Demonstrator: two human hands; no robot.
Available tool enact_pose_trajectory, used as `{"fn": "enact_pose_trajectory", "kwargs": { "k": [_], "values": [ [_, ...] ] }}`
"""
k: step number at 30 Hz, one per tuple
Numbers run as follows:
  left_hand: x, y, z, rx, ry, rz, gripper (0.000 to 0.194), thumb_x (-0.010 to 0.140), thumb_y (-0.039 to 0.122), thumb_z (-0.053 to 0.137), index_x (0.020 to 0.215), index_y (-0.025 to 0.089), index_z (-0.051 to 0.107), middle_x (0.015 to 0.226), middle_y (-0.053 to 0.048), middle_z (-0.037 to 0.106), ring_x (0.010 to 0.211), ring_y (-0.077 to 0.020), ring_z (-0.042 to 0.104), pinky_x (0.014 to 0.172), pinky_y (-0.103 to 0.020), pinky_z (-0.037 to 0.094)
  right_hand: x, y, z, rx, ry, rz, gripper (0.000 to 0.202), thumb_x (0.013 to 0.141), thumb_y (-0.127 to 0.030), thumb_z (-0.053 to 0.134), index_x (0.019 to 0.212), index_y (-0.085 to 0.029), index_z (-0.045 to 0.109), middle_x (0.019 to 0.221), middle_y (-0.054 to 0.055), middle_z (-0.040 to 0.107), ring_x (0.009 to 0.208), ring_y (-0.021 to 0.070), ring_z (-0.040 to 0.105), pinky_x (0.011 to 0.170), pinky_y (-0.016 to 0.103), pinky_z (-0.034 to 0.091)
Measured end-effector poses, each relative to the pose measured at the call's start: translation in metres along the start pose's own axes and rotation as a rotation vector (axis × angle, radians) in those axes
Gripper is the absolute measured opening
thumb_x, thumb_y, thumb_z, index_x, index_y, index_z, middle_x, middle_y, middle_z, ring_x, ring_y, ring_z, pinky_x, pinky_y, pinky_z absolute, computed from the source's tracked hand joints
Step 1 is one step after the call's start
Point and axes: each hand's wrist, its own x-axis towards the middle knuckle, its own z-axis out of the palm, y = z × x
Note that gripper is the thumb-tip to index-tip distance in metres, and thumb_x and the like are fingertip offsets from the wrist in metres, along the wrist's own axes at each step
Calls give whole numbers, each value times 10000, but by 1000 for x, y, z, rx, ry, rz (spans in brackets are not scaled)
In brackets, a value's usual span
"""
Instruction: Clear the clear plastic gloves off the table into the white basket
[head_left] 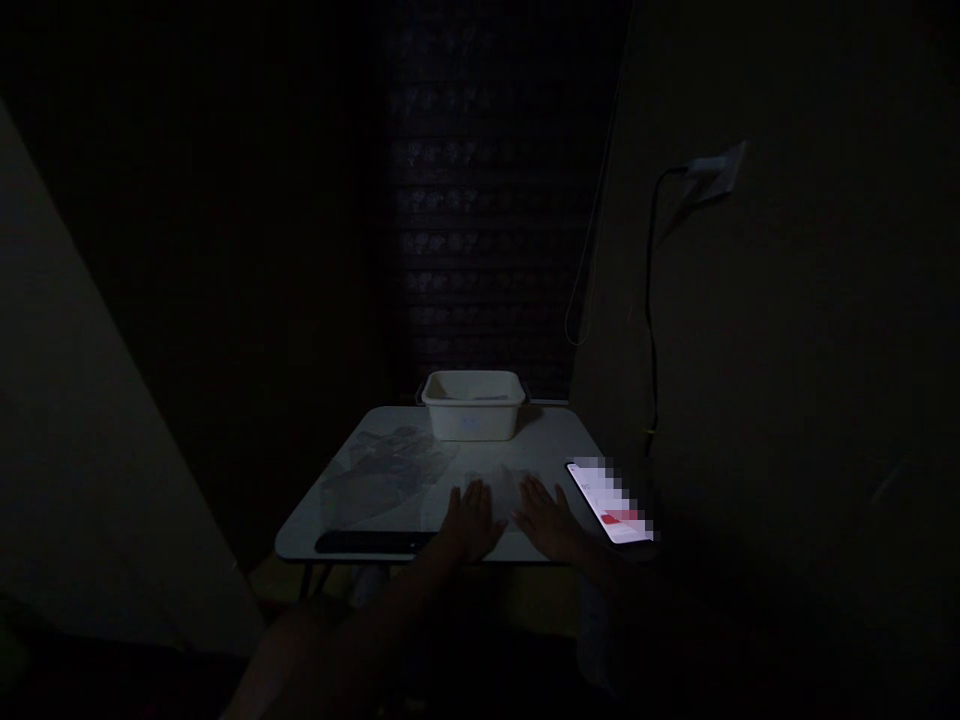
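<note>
My left hand lies flat, palm down, with its fingers stretched out at the near middle of a small white table. Beside it my right hand rests the same way, fingers spread, a narrow gap between the two thumbs. Both hands touch a clear plastic bag or sheet that is spread on the tabletop; the dim light hides its exact kind. More clear plastic pieces lie in a loose, overlapping layer to the left of my hands.
A white plastic tub stands at the table's back edge. On the right side lies a phone with a lit screen. A dark flat strip runs along the near left edge. A black cord hangs from the wall outlet.
</note>
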Motion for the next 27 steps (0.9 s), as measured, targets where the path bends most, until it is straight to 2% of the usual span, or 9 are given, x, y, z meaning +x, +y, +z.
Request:
{"fn": "enact_pose_trajectory", "kwargs": {
  "k": [11, 17, 24, 27],
  "values": [
    [-3, 1, -10, 22, -52, -72, 668, 703, 517, 123, 1154, 37, 232, 1209, -188, 202, 1113, -281, 91, 829, -500, 58, -2, 1, -4, -8, -30, 63, 571, 727, -473, 172, 1166, -114, 242, 1228, 119, 187, 1123, 209, 105, 866, 465, 12],
    [-3, 2, -9, 31, -58, -83, 679, 699, 525, 96, 1154, 40, 234, 1210, -189, 197, 1113, -282, 88, 818, -516, 59, -3, 1, -5, -13, -48, 72, 555, 729, -467, 182, 1169, -134, 234, 1232, 107, 175, 1123, 199, 107, 860, 474, 23],
    [-2, -2, -12, 30, -54, -71, 676, 702, 523, 101, 1146, 34, 247, 1202, -194, 218, 1108, -289, 106, 817, -518, 79, -2, 5, -6, -42, -30, 65, 530, 736, -450, 179, 1161, -142, 250, 1227, 90, 205, 1118, 201, 126, 855, 476, 37],
    [2, -4, -17, 41, -51, -75, 607, 723, 484, 110, 1144, 72, 258, 1208, -167, 225, 1106, -279, 126, 814, -515, 111, 1, 5, -9, -79, 15, 43, 504, 751, -418, 152, 1150, -136, 272, 1215, 93, 241, 1112, 192, 149, 862, 461, 52]
  ]
}}
